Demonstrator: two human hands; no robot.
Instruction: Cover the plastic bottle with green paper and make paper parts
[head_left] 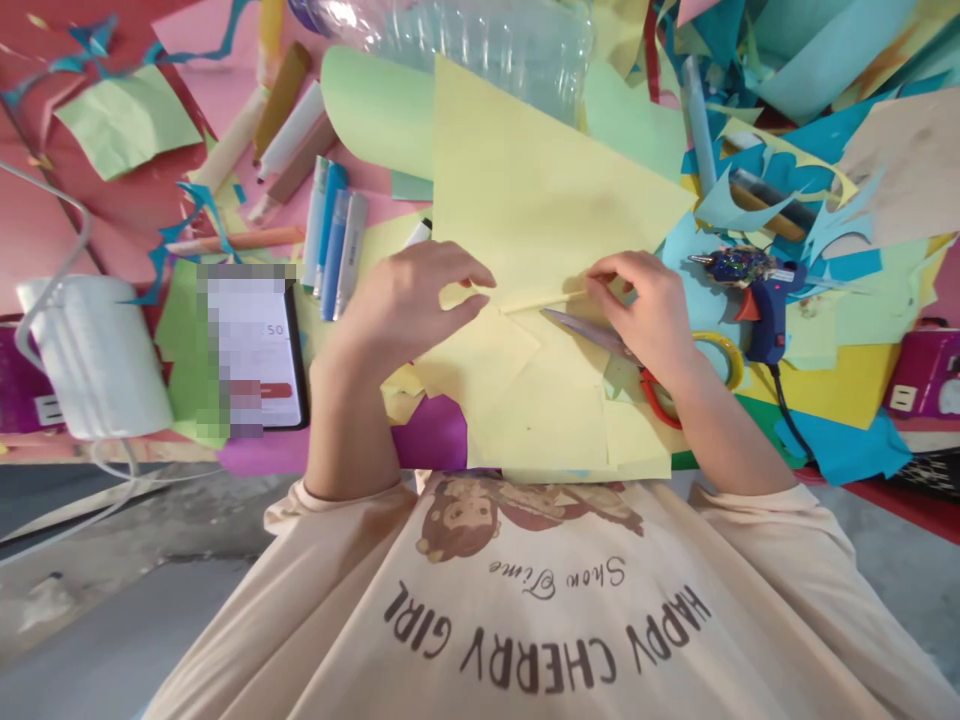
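A large pale yellow paper (525, 200) lies in front of me, with more yellow sheets (555, 420) nearer my body. A thin rolled or folded edge of yellow paper (551, 300) runs between my hands. My right hand (645, 305) pinches its right end, thumb and fingers together. To its left, my left hand (424, 300) is curved with thumb and fingertips apart and nothing visible between them. Scissors (592, 332) with a red and yellow handle lie partly under my right hand and wrist.
Markers (330, 240) and a phone (259, 350) lie at the left, beside a white cylinder (97, 355) with a cable. A blue glue gun (769, 310) is at the right. A clear plastic bottle (480, 40) lies at the back, amid coloured paper scraps (780, 190).
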